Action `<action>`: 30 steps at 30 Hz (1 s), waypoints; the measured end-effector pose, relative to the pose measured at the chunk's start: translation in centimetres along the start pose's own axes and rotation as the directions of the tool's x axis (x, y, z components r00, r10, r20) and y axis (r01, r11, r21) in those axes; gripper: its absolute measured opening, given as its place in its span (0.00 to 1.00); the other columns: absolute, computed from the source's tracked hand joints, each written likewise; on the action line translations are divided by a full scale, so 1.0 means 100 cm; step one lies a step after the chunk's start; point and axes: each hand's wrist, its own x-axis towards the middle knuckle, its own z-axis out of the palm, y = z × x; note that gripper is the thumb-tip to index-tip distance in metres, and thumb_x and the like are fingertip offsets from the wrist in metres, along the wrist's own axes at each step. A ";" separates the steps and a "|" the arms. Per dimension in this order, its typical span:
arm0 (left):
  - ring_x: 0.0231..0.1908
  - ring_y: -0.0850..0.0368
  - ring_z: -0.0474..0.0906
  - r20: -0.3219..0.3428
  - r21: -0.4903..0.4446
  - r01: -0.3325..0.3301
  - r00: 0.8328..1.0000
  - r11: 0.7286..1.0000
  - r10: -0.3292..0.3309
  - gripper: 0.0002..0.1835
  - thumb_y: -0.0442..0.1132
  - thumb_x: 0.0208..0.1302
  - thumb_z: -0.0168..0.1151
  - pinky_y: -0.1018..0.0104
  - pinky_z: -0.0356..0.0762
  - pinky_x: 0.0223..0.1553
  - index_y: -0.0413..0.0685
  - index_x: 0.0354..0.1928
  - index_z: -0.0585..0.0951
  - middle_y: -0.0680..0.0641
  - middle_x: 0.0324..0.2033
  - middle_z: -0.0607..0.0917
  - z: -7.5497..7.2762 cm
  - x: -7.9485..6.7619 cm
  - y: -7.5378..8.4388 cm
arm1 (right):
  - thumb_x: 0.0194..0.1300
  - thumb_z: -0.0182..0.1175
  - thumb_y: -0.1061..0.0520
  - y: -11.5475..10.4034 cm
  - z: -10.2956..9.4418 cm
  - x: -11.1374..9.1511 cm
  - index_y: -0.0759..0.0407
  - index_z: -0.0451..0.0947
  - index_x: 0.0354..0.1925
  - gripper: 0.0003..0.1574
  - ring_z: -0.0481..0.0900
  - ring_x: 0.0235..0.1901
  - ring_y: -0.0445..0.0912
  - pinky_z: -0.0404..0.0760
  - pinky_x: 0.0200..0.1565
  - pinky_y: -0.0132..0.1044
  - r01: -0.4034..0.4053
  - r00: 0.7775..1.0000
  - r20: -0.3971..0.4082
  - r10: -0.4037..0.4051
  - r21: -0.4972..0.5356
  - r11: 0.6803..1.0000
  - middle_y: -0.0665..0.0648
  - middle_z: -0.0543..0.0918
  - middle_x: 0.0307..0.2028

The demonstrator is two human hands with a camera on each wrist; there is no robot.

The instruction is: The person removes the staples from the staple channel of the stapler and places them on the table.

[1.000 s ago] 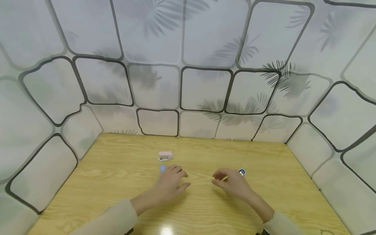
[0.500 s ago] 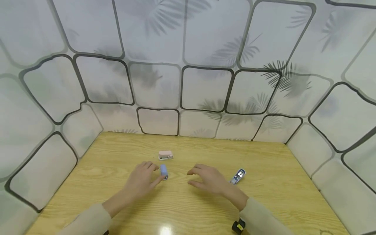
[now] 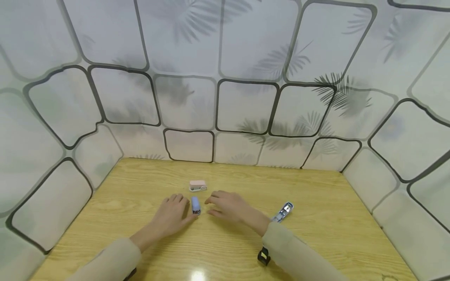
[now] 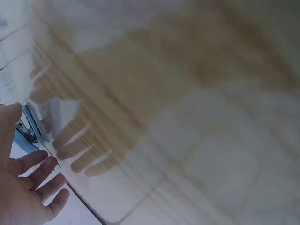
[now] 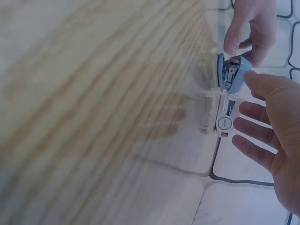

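Note:
A small blue stapler stands on the table between both hands, its metal inner parts showing in the right wrist view. My left hand is along its left side, thumb tip right at the near end and fingers spread beside it. To the right, my right hand holds nothing, its fingers and thumb loosely bent toward the stapler with a small gap. In the right wrist view, the right hand has its fingers apart, with the thumb overlapping the stapler's edge. The left wrist view catches the stapler behind the left thumb.
A pink and white stapler lies just behind the blue one. Further right is a long blue thing with shiny metal, partly hidden by the right forearm. Patterned fabric walls enclose the wooden table at the back and sides.
The left hand first moves left, uncovering the blue stapler, then stays beside it. The right hand travels left toward the stapler, away from the long blue thing, which stays put.

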 end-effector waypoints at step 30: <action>0.48 0.48 0.80 0.016 -0.059 -0.165 0.986 0.985 0.166 0.13 0.49 0.73 0.67 0.46 0.82 0.52 0.48 0.48 0.86 0.47 0.44 0.84 0.009 0.013 0.009 | 0.75 0.64 0.43 0.007 0.004 0.018 0.47 0.81 0.63 0.23 0.86 0.51 0.43 0.86 0.47 0.32 -0.021 0.995 0.098 0.026 -0.054 0.998 0.49 0.87 0.55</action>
